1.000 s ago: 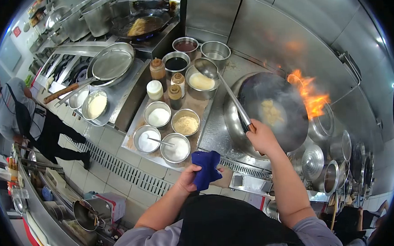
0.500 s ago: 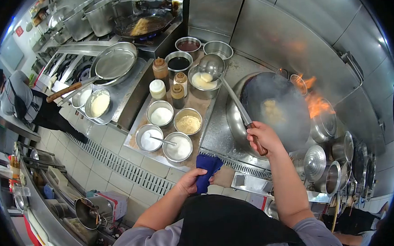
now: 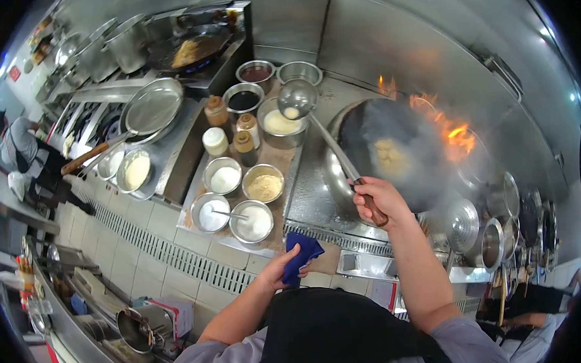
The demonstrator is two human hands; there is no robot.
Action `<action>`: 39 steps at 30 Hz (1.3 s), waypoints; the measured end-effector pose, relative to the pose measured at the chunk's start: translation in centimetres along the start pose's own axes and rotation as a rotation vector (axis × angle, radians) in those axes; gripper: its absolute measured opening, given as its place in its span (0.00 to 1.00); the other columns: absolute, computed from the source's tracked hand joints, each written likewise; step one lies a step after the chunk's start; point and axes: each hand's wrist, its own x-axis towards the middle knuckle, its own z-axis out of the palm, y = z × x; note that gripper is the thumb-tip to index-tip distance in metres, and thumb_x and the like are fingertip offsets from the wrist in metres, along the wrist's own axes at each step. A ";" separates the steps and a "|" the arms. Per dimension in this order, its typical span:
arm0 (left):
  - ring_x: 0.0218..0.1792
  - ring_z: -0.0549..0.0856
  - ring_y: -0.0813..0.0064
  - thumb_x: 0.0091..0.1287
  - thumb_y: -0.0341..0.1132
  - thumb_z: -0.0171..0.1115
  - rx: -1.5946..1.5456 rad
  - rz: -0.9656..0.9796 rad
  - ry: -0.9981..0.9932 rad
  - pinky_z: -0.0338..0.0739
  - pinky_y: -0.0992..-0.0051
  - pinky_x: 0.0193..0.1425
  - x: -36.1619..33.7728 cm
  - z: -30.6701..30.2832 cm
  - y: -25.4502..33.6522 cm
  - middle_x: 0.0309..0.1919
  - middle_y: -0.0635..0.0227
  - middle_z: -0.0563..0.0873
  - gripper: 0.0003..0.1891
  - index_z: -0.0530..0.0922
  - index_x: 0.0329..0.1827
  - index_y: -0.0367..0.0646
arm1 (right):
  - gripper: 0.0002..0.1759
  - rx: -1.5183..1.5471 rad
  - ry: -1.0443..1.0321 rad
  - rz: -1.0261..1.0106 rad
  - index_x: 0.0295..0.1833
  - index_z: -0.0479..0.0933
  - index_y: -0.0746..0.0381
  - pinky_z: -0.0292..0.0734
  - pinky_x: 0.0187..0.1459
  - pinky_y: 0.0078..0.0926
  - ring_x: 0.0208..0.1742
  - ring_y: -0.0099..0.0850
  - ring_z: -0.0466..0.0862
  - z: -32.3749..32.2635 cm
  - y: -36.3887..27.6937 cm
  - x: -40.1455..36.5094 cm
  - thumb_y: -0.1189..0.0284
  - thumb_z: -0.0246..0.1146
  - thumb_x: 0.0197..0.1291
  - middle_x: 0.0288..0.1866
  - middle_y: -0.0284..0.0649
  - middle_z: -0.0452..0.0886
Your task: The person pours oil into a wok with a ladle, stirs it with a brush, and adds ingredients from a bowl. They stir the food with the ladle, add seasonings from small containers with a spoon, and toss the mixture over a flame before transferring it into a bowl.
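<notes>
My right hand [image 3: 378,203] is wrapped round the brown wooden handle of a ladle [image 3: 331,138]. The ladle's round metal bowl sits over the rim of a metal bowl [image 3: 288,137] of pale yellow liquid, with a little of that liquid inside it. In my left hand [image 3: 283,268], near my apron, is a folded dark blue cloth [image 3: 303,252]. A large wok [image 3: 353,132] stands on the burner to the right. Pale food [image 3: 389,158] lies in it, blurred by smoke, and flames [image 3: 456,136] rise at its far right side.
Squeeze bottles [image 3: 244,144] and bowls of white and yellowish powder [image 3: 263,185] crowd the counter on the left. Beyond them a strainer [image 3: 154,106] rests on a pan. Pots and strainers [image 3: 462,225] hang at the right. Another person [image 3: 26,146] stands at far left.
The ladle's bowl holds less pale liquid than before. Flames have spread along the wok's far edge. The whole view has shifted slightly; both hands keep their holds.
</notes>
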 end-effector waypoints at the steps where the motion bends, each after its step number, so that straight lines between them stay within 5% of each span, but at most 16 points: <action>1: 0.29 0.74 0.76 0.66 0.53 0.61 0.012 -0.027 -0.015 0.70 0.76 0.34 0.0 0.2 -0.1 0.35 0.64 0.77 0.27 0.71 0.53 0.37 | 0.12 0.083 -0.026 0.017 0.52 0.71 0.65 0.62 0.16 0.21 0.15 0.23 0.69 0.1 -0.1 -0.6 0.76 0.54 0.65 0.24 0.36 0.72; 7: 0.34 0.83 0.70 0.65 0.41 0.65 0.257 0.038 0.217 0.79 0.71 0.39 0.0 3.8 0.1 0.36 0.64 0.81 0.20 0.73 0.53 0.38 | 0.15 0.319 -0.053 -0.076 0.57 0.69 0.68 0.60 0.16 0.21 0.15 0.23 0.67 -1.5 0.0 -7.2 0.75 0.51 0.67 0.24 0.35 0.70; 13: 0.26 0.78 0.73 0.65 0.51 0.64 0.176 -0.198 0.079 0.73 0.76 0.29 3.5 3.4 0.2 0.31 0.65 0.79 0.22 0.74 0.48 0.40 | 0.17 0.297 0.086 -0.181 0.59 0.69 0.68 0.61 0.15 0.19 0.14 0.23 0.67 -4.4 0.2 -16.6 0.76 0.51 0.66 0.24 0.36 0.70; 16: 0.25 0.73 0.78 0.66 0.59 0.57 0.236 -0.188 0.177 0.64 0.79 0.26 7.1 5.2 -1.2 0.29 0.67 0.75 0.28 0.73 0.42 0.38 | 0.16 -0.043 0.347 -0.159 0.56 0.70 0.68 0.63 0.14 0.21 0.13 0.23 0.69 -6.6 1.2 -18.2 0.75 0.52 0.64 0.22 0.34 0.70; 18: 0.26 0.74 0.75 0.66 0.62 0.55 0.189 -0.200 0.095 0.65 0.78 0.27 9.6 6.7 -2.1 0.29 0.66 0.76 0.30 0.73 0.44 0.38 | 0.12 -0.371 0.487 -0.105 0.50 0.71 0.67 0.63 0.15 0.21 0.13 0.22 0.69 -9.2 2.5 -17.8 0.76 0.53 0.62 0.22 0.33 0.71; 22: 0.29 0.77 0.67 0.69 0.62 0.49 0.146 -0.191 -0.006 0.70 0.73 0.30 13.9 9.7 -4.4 0.35 0.62 0.80 0.31 0.73 0.54 0.40 | 0.05 -0.480 0.500 -0.100 0.41 0.71 0.65 0.64 0.15 0.21 0.12 0.22 0.70 -13.4 4.6 -17.6 0.77 0.55 0.60 0.20 0.32 0.71; 24: 0.33 0.80 0.66 0.70 0.62 0.45 0.220 -0.052 0.189 0.75 0.69 0.34 15.9 12.0 -5.6 0.41 0.62 0.82 0.31 0.72 0.58 0.43 | 0.09 -0.611 0.536 -0.080 0.45 0.72 0.65 0.67 0.18 0.24 0.14 0.26 0.73 -14.5 4.6 -18.5 0.76 0.56 0.59 0.21 0.35 0.72; 27: 0.40 0.82 0.65 0.71 0.62 0.42 0.353 -0.030 0.225 0.78 0.65 0.38 18.0 14.1 -6.6 0.46 0.61 0.82 0.30 0.71 0.59 0.44 | 0.18 -0.882 0.619 -0.049 0.53 0.73 0.65 0.74 0.23 0.32 0.19 0.33 0.78 -17.8 5.0 -18.3 0.73 0.57 0.57 0.22 0.40 0.74; 29: 0.46 0.84 0.62 0.73 0.60 0.40 0.426 -0.041 0.153 0.81 0.59 0.43 18.6 14.6 -7.5 0.49 0.61 0.81 0.29 0.70 0.60 0.44 | 0.23 -1.222 0.695 -0.265 0.58 0.73 0.61 0.76 0.33 0.38 0.28 0.43 0.80 -20.9 7.1 -15.9 0.71 0.58 0.54 0.26 0.46 0.76; 34: 0.46 0.84 0.61 0.73 0.59 0.40 0.402 0.074 0.231 0.81 0.57 0.45 18.8 17.2 -9.1 0.49 0.60 0.81 0.29 0.69 0.59 0.42 | 0.19 -1.018 0.470 -0.166 0.53 0.74 0.60 0.73 0.38 0.43 0.35 0.51 0.80 -25.5 5.4 -19.9 0.70 0.58 0.54 0.31 0.52 0.79; 39: 0.45 0.84 0.63 0.73 0.56 0.47 0.398 0.145 0.305 0.81 0.57 0.42 20.0 16.7 -9.4 0.46 0.61 0.83 0.25 0.70 0.57 0.42 | 0.13 -1.204 0.573 -0.370 0.46 0.73 0.64 0.74 0.36 0.41 0.31 0.48 0.80 -28.1 4.9 -15.8 0.73 0.56 0.54 0.28 0.50 0.78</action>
